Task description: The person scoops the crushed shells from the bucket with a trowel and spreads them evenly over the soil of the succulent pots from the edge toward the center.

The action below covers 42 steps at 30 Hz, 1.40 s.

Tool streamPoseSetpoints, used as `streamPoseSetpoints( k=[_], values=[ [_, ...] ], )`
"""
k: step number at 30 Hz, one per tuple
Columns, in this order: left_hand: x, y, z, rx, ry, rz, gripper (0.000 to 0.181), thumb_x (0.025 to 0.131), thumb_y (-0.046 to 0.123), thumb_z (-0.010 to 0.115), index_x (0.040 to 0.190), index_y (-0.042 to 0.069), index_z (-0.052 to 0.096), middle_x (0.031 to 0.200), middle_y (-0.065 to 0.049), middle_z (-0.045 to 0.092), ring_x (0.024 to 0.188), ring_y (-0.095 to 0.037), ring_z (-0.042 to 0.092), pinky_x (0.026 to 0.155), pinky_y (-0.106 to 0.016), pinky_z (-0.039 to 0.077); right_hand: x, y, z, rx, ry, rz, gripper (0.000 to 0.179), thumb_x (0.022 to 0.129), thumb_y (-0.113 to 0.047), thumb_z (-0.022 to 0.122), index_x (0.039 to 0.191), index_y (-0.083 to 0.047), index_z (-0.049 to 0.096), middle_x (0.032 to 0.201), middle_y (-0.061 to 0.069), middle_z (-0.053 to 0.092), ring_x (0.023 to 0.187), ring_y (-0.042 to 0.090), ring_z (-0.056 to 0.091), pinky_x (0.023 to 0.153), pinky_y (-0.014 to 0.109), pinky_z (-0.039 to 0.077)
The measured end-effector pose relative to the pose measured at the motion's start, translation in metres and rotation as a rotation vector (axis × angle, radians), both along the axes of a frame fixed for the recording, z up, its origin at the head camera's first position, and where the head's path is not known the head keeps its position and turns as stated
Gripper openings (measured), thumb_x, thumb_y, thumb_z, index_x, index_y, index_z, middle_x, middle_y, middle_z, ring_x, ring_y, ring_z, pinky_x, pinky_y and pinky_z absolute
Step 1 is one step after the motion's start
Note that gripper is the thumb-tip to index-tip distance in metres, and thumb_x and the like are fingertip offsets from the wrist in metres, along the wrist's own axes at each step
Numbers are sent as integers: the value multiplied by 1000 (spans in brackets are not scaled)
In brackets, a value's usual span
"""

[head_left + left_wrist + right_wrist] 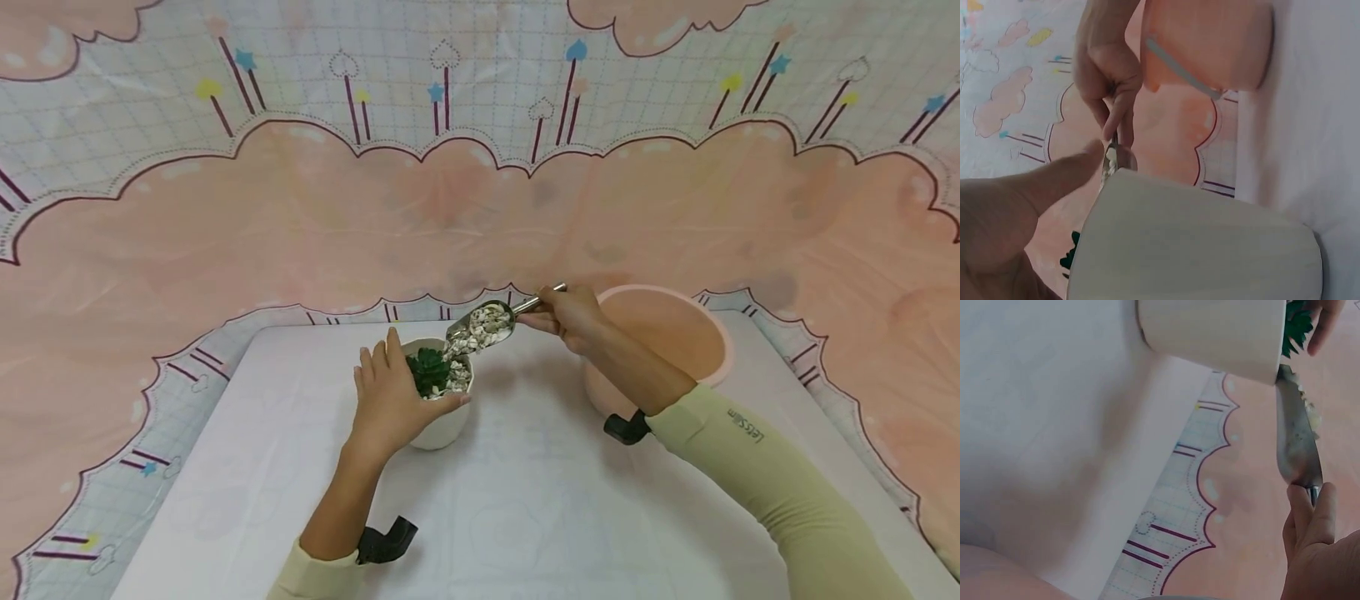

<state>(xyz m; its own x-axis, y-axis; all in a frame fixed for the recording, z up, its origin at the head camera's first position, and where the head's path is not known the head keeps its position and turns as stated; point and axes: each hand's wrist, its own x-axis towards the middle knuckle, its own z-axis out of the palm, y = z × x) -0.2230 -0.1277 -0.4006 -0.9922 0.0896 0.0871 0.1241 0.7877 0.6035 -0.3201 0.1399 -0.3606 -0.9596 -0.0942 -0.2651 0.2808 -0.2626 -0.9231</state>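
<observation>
My right hand (573,321) grips the handle of a metal scoop (1297,437) heaped with pale pebbles (487,323). The scoop's tip slopes down over the rim of a white plant pot (442,429). A green succulent (427,372) grows in it, with similar pebbles (457,377) beside the plant. My left hand (390,400) is at the pot's left side, fingers and thumb spread around its top. In the left wrist view the thumb (1063,178) stretches past the rim. The right wrist view shows left fingers (1325,325) behind the leaves.
A pink bucket (712,333) with a pale handle (1179,69) stands to the right, partly behind my right forearm. Pot and bucket rest on a white tabletop (525,500). A patterned pink-and-white cloth (375,233) hangs behind the table.
</observation>
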Motion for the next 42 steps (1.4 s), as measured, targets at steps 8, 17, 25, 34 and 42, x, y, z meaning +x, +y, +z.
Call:
streamPoseSetpoints(
  k=[8,17,25,34,42],
  values=[
    [-4,6,-8,-5,67,25,135,77,46,94,162,-11,6,155,-41,29,146,-53,27,120,-69,15,-3,0,-2,-12,-2,2,40,115,-11,42,143,17,41,88,20,69,72,21,78,81,29,60],
    [-10,0,-7,16,13,-55,130,80,43,91,164,-8,7,162,-39,21,154,-53,13,121,-70,1,-5,-2,-5,15,6,-9,32,114,-12,46,134,13,49,90,20,70,70,21,78,78,29,61],
    [-2,13,-10,-35,6,68,139,79,57,89,163,-11,2,161,-44,15,151,-62,6,120,-71,7,-6,-2,-5,31,27,-10,34,114,-12,47,135,13,48,95,21,67,71,20,78,79,29,61],
    [-11,4,-10,8,10,-38,137,76,46,93,164,-8,3,162,-39,21,153,-57,11,118,-75,3,-7,-1,-4,34,42,-22,40,114,-13,48,142,14,45,94,21,68,72,20,78,82,30,60],
    [-13,-1,-7,1,-57,-101,134,79,44,91,166,-4,0,168,-36,8,155,-54,-6,118,-74,-4,-5,-1,-3,54,70,-24,37,114,-13,47,141,12,47,92,19,67,71,19,78,82,30,60]
  ],
)
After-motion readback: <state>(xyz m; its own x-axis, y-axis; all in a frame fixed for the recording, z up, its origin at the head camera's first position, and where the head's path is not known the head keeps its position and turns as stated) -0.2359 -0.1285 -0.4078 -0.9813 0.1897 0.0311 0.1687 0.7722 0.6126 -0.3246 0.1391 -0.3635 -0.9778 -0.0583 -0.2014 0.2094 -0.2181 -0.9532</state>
